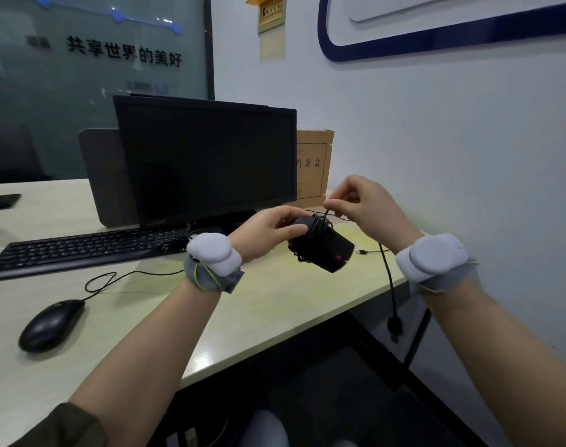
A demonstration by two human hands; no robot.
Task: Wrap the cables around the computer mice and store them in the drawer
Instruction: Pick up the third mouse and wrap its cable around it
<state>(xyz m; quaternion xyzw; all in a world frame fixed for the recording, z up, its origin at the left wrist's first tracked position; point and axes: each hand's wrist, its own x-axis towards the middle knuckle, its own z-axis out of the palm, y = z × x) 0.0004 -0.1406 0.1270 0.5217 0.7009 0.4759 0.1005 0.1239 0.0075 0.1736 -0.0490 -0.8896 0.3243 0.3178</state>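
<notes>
While the left hand [268, 230] grips a black mouse [322, 248] above the desk [275, 304], several turns of its cable [318, 225] already circle the body, and the right hand [369, 204] pinches the free strand just above it. A short tail with the plug [360, 252] lies on the desk beyond. A second mouse [51, 324] sits unwrapped at the left, cable loose. No drawer is visible, so storing both appears undone.

Pale desk [275, 304] against white wall [436, 130]; glass partition [81, 59] behind.
</notes>
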